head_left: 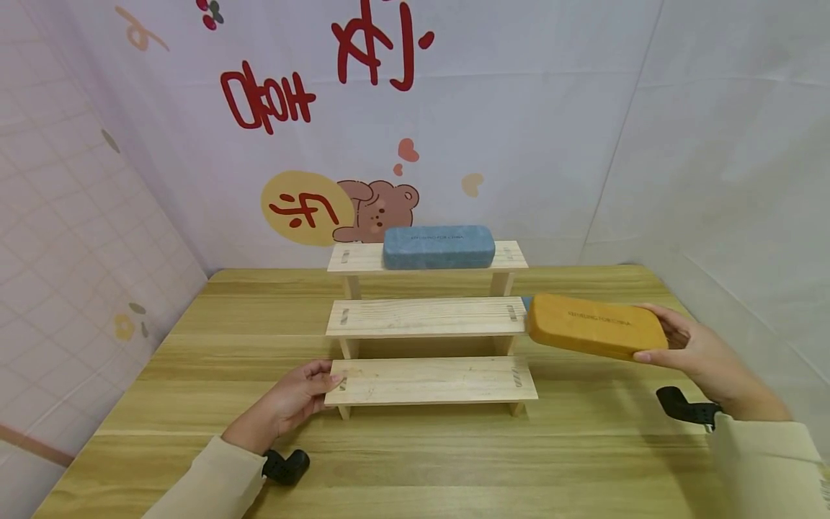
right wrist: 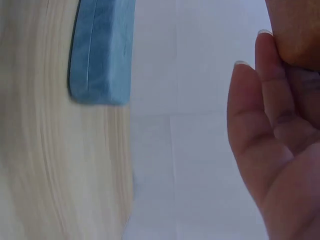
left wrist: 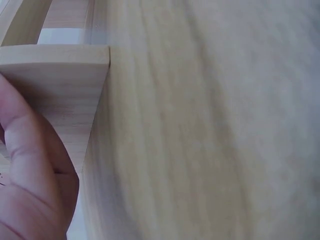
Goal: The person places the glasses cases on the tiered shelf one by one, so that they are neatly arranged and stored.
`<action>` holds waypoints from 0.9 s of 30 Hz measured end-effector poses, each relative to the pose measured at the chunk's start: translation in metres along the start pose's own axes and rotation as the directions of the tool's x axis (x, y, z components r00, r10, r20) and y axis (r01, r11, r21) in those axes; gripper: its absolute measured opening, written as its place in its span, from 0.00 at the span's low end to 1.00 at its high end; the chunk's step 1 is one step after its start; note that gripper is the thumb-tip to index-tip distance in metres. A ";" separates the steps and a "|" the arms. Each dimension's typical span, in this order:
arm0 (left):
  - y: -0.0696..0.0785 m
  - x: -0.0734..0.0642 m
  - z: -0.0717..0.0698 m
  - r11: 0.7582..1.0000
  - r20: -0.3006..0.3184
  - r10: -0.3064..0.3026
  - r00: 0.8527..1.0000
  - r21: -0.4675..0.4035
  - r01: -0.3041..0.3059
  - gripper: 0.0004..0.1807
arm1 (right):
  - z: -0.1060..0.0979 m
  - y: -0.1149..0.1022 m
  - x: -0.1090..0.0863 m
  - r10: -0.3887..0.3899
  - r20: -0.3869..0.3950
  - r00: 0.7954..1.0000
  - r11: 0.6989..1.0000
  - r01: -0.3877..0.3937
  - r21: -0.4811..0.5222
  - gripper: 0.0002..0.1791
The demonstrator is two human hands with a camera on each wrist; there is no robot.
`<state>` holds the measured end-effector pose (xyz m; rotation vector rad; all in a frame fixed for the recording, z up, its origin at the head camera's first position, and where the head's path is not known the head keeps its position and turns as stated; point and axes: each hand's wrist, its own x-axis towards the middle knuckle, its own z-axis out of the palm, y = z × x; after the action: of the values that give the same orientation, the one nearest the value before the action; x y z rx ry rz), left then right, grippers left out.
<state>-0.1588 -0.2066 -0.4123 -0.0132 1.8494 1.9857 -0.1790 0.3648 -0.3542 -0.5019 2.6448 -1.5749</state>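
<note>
My left hand [head_left: 295, 396] grips the left end of the lowest step of a pale wooden three-step stand [head_left: 431, 382], thumb on top. In the left wrist view, its fingers lie against the wood beside a board end [left wrist: 55, 54]. To the right of the stand, my right hand [head_left: 703, 353] holds an orange oblong case [head_left: 596, 328] by its right end, thumb along the near side. On the top step lies a blue case [head_left: 441, 249] of similar shape. A second blue case [right wrist: 102, 55] lies on the wooden surface, mostly hidden behind the orange one in the head view.
The stand is on a wood-grain table [head_left: 227, 346]. Behind it hangs a white printed backdrop [head_left: 532, 122] with red characters and a cartoon bear. Pale walls rise at the left and right. Each wrist wears a black camera strap [head_left: 285, 467].
</note>
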 end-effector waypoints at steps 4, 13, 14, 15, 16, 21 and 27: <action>0.000 0.000 0.000 1.000 -0.002 0.000 1.000 -0.002 0.000 0.31 | 0.011 -0.011 0.006 -0.034 0.011 0.999 0.999 0.034 0.031 0.36; 0.000 0.000 0.000 1.000 -0.008 -0.003 1.000 -0.003 0.003 0.32 | 0.033 -0.025 0.023 -0.119 0.017 0.993 0.984 0.116 0.135 0.38; 0.000 0.000 0.000 1.000 -0.012 -0.005 1.000 -0.003 0.005 0.31 | 0.036 -0.027 0.024 -0.118 0.016 0.993 0.982 0.115 0.147 0.38; 0.001 -0.001 0.001 1.000 -0.014 -0.005 1.000 -0.003 0.005 0.31 | 0.039 -0.029 0.026 -0.118 0.013 0.993 0.981 0.114 0.154 0.37; 0.001 -0.001 0.001 1.000 -0.015 -0.005 1.000 -0.002 0.005 0.31 | 0.041 -0.032 0.027 -0.115 0.009 0.993 0.981 0.112 0.158 0.37; 0.001 -0.002 0.002 1.000 -0.017 -0.001 1.000 0.004 0.001 0.31 | 0.055 -0.043 0.035 -0.084 -0.007 0.996 0.991 0.084 0.103 0.36; 0.001 -0.002 0.002 1.000 -0.016 -0.003 1.000 0.009 0.004 0.31 | 0.068 -0.051 0.045 -0.082 0.017 0.996 0.991 0.080 0.110 0.36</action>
<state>-0.1567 -0.2057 -0.4111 -0.0295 1.8670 1.9802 -0.1957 0.2717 -0.3375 -0.6240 2.5364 -1.7143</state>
